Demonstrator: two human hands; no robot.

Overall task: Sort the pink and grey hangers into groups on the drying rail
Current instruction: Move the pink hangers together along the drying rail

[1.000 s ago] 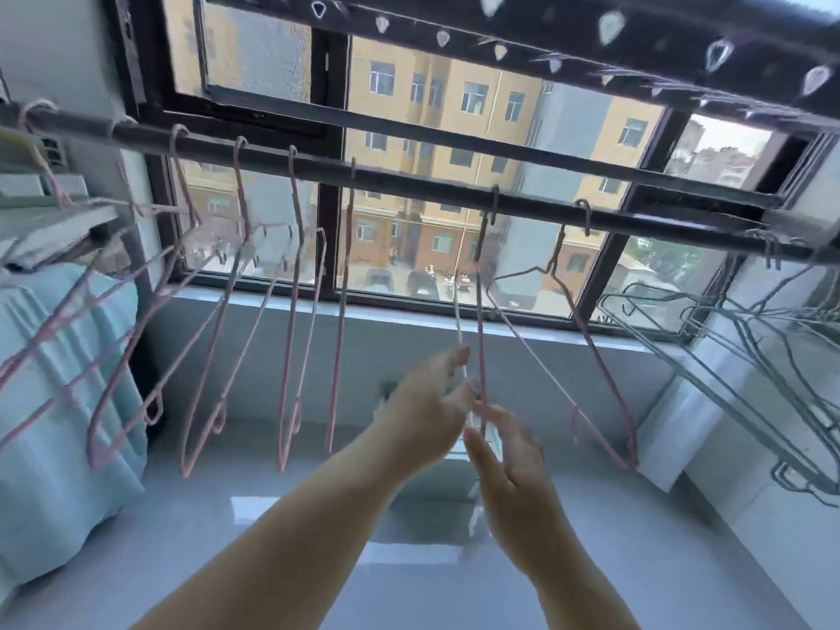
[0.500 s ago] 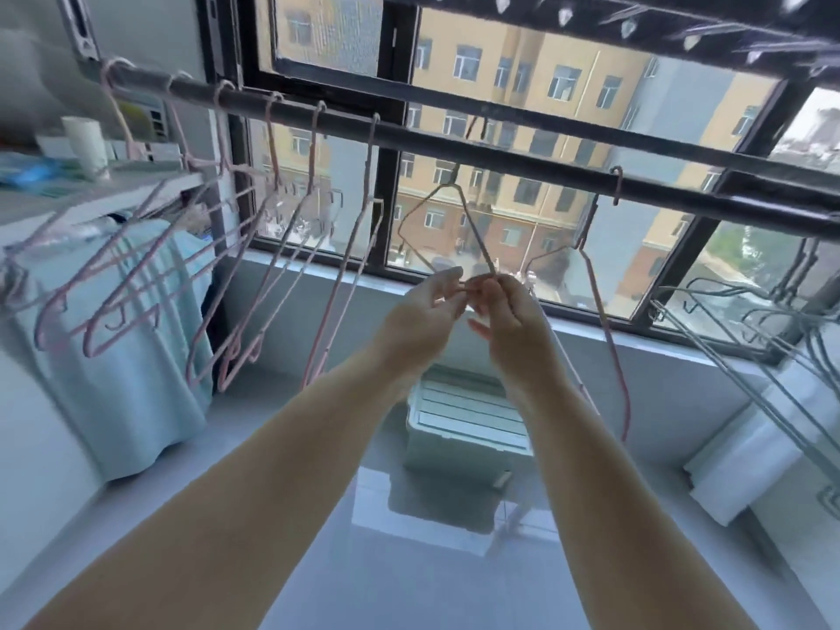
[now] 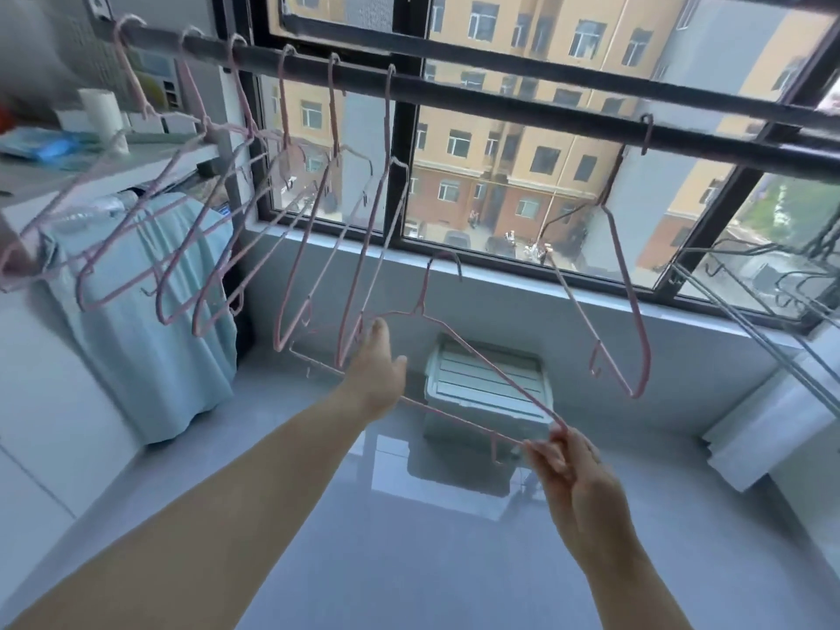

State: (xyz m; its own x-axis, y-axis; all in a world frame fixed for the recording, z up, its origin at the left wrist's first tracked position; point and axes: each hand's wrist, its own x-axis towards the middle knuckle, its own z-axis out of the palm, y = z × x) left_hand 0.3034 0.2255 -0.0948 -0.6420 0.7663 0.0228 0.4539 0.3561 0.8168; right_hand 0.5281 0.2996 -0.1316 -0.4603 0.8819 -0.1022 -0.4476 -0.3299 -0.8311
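Observation:
A dark drying rail [image 3: 500, 104] runs across the window. Several pink hangers [image 3: 291, 229] hang from its left part. One more pink hanger [image 3: 629, 284] hangs alone further right. Grey hangers [image 3: 745, 306] cluster at the far right edge. A loose pink hanger [image 3: 459, 343] is off the rail, held below it and level. My right hand [image 3: 568, 466] pinches its right end. My left hand [image 3: 375, 361] holds its left side near the shoulder, fingers around the wire.
A pale blue cloth [image 3: 136, 311] drapes over a white unit at left, under a shelf with a cup [image 3: 102, 113]. A white lidded bin [image 3: 488, 388] stands on the glossy floor below the window sill. White folded items [image 3: 772, 429] sit at right.
The pink hanger came off the rail and moved down. My hands, pinched together at its neck before, have spread apart along it, the right one going down and right.

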